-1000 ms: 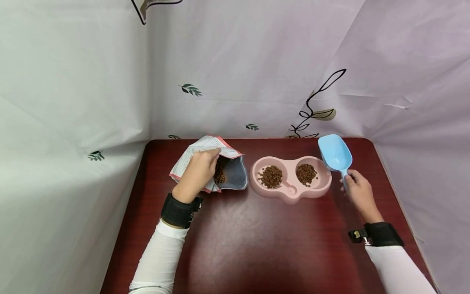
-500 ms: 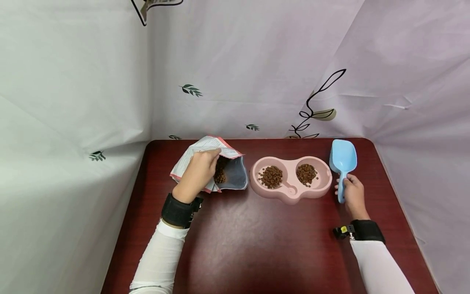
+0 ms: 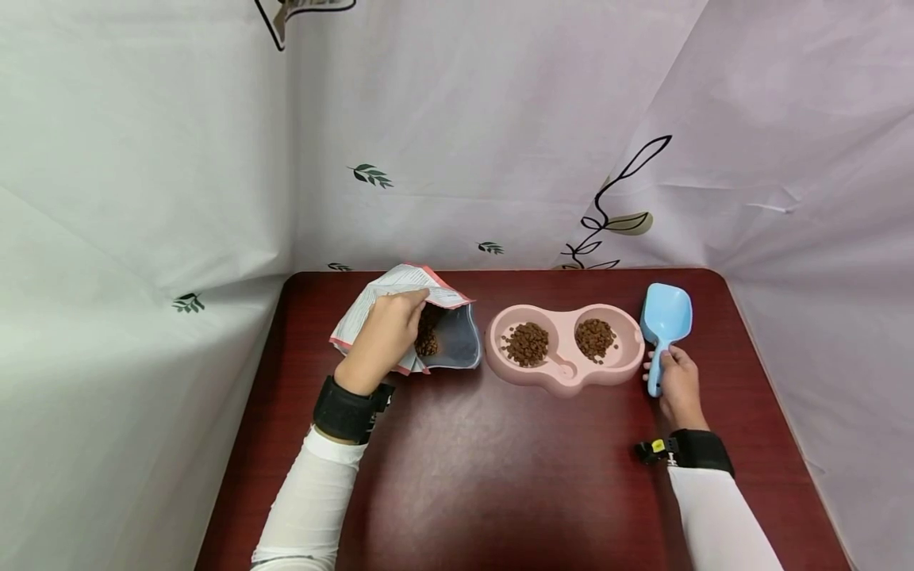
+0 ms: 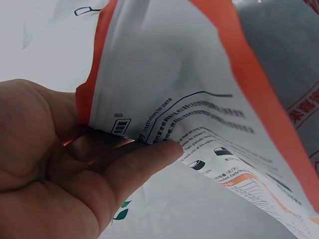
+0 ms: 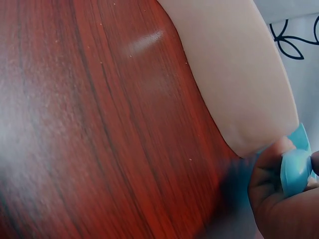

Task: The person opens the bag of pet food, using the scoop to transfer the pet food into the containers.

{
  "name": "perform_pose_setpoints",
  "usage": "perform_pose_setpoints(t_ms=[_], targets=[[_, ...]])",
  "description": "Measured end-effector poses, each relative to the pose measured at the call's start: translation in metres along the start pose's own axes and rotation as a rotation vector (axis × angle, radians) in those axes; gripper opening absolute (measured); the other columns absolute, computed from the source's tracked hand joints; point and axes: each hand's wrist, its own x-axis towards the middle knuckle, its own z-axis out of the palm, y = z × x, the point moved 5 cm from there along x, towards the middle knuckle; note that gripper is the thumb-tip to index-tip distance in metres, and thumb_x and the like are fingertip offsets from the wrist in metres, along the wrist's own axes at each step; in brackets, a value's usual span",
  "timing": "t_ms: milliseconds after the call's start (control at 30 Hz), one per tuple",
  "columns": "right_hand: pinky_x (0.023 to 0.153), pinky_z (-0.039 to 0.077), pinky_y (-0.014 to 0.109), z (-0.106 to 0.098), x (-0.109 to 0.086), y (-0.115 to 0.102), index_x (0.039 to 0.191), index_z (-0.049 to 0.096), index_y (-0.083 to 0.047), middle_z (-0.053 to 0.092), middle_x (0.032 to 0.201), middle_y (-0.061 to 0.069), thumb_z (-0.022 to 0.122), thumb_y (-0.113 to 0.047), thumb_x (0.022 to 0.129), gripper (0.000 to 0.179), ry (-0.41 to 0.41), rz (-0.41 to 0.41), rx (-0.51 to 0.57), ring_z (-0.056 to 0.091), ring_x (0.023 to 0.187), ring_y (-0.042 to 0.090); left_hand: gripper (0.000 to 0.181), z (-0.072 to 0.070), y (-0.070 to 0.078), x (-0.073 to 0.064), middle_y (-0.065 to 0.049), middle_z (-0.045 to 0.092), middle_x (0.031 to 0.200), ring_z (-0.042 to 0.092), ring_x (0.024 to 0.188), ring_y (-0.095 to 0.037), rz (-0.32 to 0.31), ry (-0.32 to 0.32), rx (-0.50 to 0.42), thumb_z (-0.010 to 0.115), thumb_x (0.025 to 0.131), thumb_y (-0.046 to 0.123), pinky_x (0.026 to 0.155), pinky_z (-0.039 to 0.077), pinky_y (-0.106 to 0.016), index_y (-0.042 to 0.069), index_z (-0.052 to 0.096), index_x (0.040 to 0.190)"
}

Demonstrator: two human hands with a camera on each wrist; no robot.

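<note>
Scoop, 3 o'clock of bowl, is gripped in your R hand; your L hand pinches bag, at 9 o'clock, prob. to hold it wide.

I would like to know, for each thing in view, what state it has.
White, red-edged printed bag: open, small brown pellets visible inside.
Pink double-bowl feeder: upright, pellets in both bowls, neither full.
Light blue plastic scoop: empty, hollow side up.
Left hand: holds the bag's edge.
Right hand: grips the scoop's handle.
</note>
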Motion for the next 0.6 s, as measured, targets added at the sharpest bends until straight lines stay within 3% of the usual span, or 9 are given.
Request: perform_pose_setpoints(t_ms=[333,600], targets=[[0.054,0.055,0.021,0.0032,-0.0004,0.0045,0.139,0.031,0.006,0.059,0.097,0.002,0.034,-0.02,0.107,0.041,0.012,0.046,0.127,0.061,0.072,0.009,0.027,-0.0001,0.0005,0.0005,-0.02,0.07,0.117,0.065,0.106,-0.03,-0.002,-0.004,-0.004,0.055,0.097,0.003,0.08,0.058,-0.045,-0.005,0.066,0.121],[0.056,0.056,0.022,0.0027,-0.0017,0.0065,0.13,0.038,0.0,0.058,0.096,0.002,0.036,-0.019,0.107,0.03,0.024,0.063,0.157,0.061,0.074,0.01,0.027,-0.0003,0.0003,0.0011,-0.02,0.07,0.116,0.065,0.105,-0.03,0.0,0.002,0.007,0.055,0.097,0.003,0.08,0.058,-0.044,-0.004,0.067,0.12]])
